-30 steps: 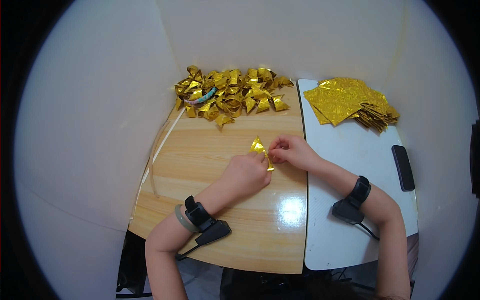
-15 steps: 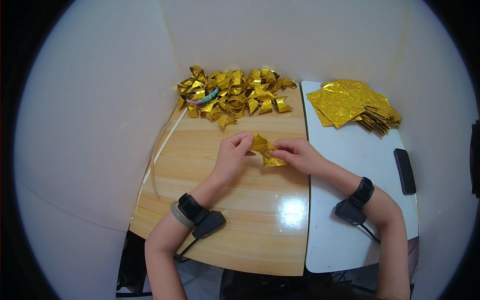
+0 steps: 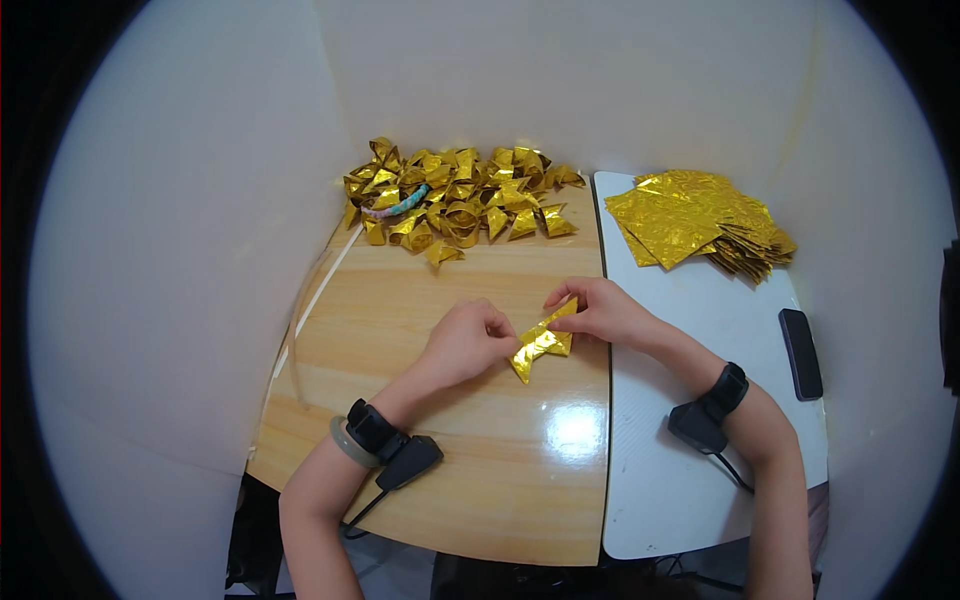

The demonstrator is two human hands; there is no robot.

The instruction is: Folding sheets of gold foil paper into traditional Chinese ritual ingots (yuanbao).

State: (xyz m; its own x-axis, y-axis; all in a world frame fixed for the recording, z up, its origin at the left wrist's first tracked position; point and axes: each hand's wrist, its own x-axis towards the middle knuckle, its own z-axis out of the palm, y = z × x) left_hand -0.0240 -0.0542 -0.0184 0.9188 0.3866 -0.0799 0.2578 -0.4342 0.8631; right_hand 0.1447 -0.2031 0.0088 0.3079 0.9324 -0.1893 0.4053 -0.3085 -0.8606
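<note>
Between my two hands is a sheet of shiny gold foil paper (image 3: 541, 346), folded into a band with pointed, flared ends. My left hand (image 3: 470, 340) pinches its left end between thumb and fingers. At the upper right end, my right hand (image 3: 598, 310) grips the paper with the thumb over its face. The piece tilts, its right end farther from me. Beyond my hands, a heap of folded gold paper pieces (image 3: 462, 222) lies at the back of the wooden table. A stack of flat gold foil sheets (image 3: 690, 215) is at the back right.
The wooden tabletop (image 3: 430, 500) meets a white board (image 3: 650, 480) on the right. On that board's right edge lies a dark phone-like slab (image 3: 801, 354). A blue and pink braided band (image 3: 398, 203) rests on the heap. Pale walls (image 3: 200, 250) enclose the table.
The foil paper has moved nearer to me and turned, showing a longer folded band with pointed ends. My left hand has come lower, and both hands have shifted their grip.
</note>
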